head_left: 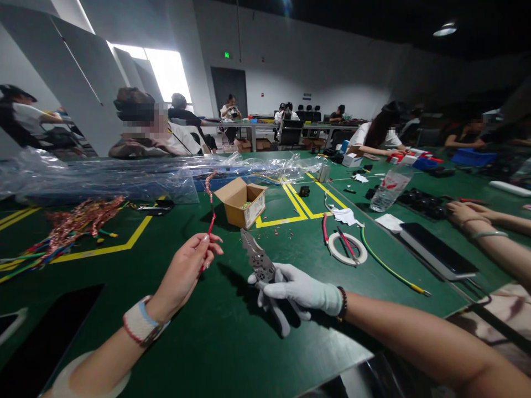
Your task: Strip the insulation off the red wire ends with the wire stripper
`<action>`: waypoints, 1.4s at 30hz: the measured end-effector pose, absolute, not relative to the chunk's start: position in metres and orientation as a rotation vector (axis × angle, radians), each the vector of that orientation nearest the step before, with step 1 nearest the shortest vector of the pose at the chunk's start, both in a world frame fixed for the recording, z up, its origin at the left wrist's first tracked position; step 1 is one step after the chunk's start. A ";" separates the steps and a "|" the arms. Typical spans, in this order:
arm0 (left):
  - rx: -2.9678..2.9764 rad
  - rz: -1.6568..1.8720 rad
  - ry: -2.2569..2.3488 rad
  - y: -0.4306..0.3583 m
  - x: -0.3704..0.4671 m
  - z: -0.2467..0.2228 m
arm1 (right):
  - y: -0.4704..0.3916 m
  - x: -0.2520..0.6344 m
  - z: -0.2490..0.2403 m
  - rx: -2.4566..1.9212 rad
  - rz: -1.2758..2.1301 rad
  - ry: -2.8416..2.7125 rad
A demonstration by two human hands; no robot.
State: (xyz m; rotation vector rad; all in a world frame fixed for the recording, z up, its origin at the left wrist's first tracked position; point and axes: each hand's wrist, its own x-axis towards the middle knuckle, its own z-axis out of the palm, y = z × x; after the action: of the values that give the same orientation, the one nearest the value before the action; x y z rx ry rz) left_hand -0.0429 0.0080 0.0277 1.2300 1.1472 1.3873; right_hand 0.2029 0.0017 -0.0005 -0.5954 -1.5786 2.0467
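My bare left hand (188,268) pinches a thin red wire (212,221), whose bare copper strands (208,185) stand up above the fingers. In my right hand (305,287), which wears a white glove, is a pair of wire strippers (261,260) with grey handles. Their jaws point up and to the left, apart from the wire. Behind the two hands stands an open cardboard box (243,204) with small pieces inside. Tiny red scraps (277,233) lie on the green table near the box.
A heap of copper-ended wires (85,224) lies at left. Plastic-wrapped material (145,177) stretches across the back. At right are a white ring (360,261), a yellow-green cable (385,262), a plastic bottle (390,188), a power bank (435,251) and another person's hands (467,215).
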 end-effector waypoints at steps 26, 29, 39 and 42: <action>1.307 1.510 1.247 0.006 -0.053 0.007 | -0.011 0.200 0.023 -1.354 0.228 -2.580; 1.307 1.504 1.242 0.005 -0.053 0.007 | 0.005 0.221 0.030 -1.434 0.180 -2.401; 1.406 1.393 1.271 0.002 -0.049 0.008 | 0.076 0.303 0.024 -1.629 0.151 -1.984; 1.424 1.366 1.283 0.002 -0.047 0.009 | 0.069 0.302 0.028 -1.372 0.560 -1.845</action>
State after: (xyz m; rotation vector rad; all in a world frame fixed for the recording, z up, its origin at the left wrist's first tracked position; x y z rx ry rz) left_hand -0.0471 0.0017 0.0087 1.4239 1.2829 1.3659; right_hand 0.3024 0.0686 0.0278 -1.3724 -1.8450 0.5604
